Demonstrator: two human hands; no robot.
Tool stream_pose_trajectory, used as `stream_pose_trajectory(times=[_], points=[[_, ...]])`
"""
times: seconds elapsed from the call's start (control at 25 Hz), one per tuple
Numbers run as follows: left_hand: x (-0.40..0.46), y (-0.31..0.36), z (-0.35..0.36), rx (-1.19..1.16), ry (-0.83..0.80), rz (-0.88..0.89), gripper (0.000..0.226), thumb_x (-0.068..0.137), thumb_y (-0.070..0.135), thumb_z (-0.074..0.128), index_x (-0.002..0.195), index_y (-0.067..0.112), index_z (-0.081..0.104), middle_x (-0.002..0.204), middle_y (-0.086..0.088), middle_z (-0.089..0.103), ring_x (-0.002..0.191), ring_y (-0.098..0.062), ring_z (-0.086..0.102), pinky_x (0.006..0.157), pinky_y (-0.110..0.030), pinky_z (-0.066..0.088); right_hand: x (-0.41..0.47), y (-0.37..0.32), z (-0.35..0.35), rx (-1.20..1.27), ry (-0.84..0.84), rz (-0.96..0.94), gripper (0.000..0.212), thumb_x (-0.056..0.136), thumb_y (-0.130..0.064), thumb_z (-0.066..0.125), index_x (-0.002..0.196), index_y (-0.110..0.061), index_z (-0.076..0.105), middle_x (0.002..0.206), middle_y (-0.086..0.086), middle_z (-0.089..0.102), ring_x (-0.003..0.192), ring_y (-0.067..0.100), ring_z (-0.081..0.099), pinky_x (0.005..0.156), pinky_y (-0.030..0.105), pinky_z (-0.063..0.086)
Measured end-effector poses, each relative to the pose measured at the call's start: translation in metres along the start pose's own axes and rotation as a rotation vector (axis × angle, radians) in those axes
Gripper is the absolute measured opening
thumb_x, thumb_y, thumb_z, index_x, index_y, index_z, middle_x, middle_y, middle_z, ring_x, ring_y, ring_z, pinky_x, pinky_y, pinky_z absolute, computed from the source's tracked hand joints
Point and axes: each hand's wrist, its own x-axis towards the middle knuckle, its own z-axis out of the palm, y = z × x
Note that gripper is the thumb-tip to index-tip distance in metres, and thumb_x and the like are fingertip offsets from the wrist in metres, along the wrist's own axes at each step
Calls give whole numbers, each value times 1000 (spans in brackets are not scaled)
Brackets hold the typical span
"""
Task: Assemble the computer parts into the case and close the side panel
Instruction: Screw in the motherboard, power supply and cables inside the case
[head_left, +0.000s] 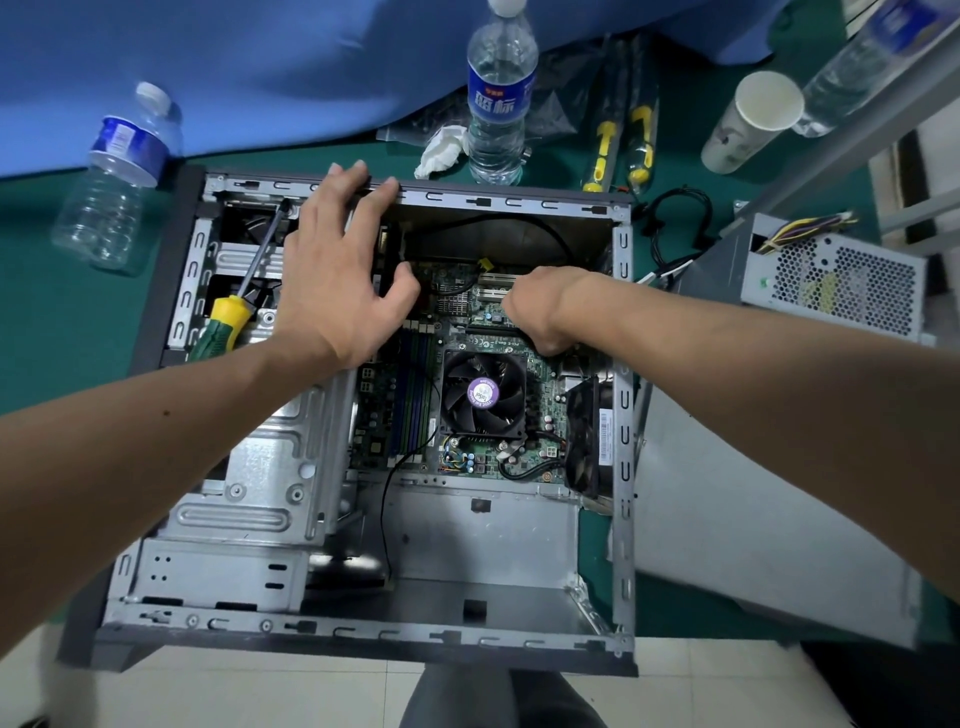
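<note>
Grey stamped-steel computer case lies open on its side across the near edge of the green-topped desk, its ribbed drive cage at the left and a green printed motherboard inside. A round black-bladed cooler fan with a purple centre sticker sits mid-board; the sticker's print is too small to read. A white "PCI-E" marking shows beside a black slot. The left hand spreads wide, fingertips resting on the case's far rim, holding nothing. The right hand curls down onto the board near the expansion slots; what it pinches cannot be told. A yellow-and-green-handled screwdriver leans on the drive cage. Toward the far edge stand clear plastic water bottles with blue labels and a white paper cup; a perforated grey power supply sits at the right.
</note>
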Motion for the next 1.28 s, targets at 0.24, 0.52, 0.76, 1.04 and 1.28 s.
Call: stream_pose_trajectory(times=[0.24, 0.52, 0.76, 1.04, 1.28], points=[[-1, 0, 1, 8, 1, 3, 70, 83, 42, 48, 148, 21, 36, 158, -7, 23, 149, -24, 13, 112, -49, 25, 1, -7, 1, -28, -5, 0, 11, 85, -10, 63, 91, -13, 54, 83, 2, 50, 76, 23, 53, 63, 31, 46], [-1, 2, -1, -1, -5, -4, 70, 82, 42, 49, 148, 19, 37, 158, -8, 24, 149, -25, 14, 109, -50, 29, -3, 2, -2, 77, -22, 47, 11, 88, -8, 59, 95, -13, 52, 84, 3, 51, 72, 20, 52, 67, 29, 43], [-1, 2, -2, 1, -9, 0, 70, 83, 42, 49, 147, 19, 36, 158, -8, 24, 149, -25, 13, 110, -52, 29, -5, -1, 2, 224, 24, 49, 27, 87, 3, 54, 73, -16, 41, 78, 1, 46, 67, 15, 45, 69, 28, 39], [-2, 3, -3, 26, -31, -10, 72, 82, 46, 47, 148, 19, 36, 158, -8, 23, 149, -26, 14, 111, -55, 31, -11, -9, 1, 342, 32, 63, 38, 87, 12, 47, 69, -20, 37, 75, 0, 45, 80, 19, 52, 75, 25, 44], [-2, 5, -7, 44, -77, -33, 72, 83, 49, 45, 149, 20, 34, 159, -6, 20, 150, -25, 12, 112, -55, 31, -46, -11, -16, 432, 147, 186, 27, 87, 8, 51, 69, -13, 46, 74, 3, 55, 65, 14, 50, 58, 28, 46]])
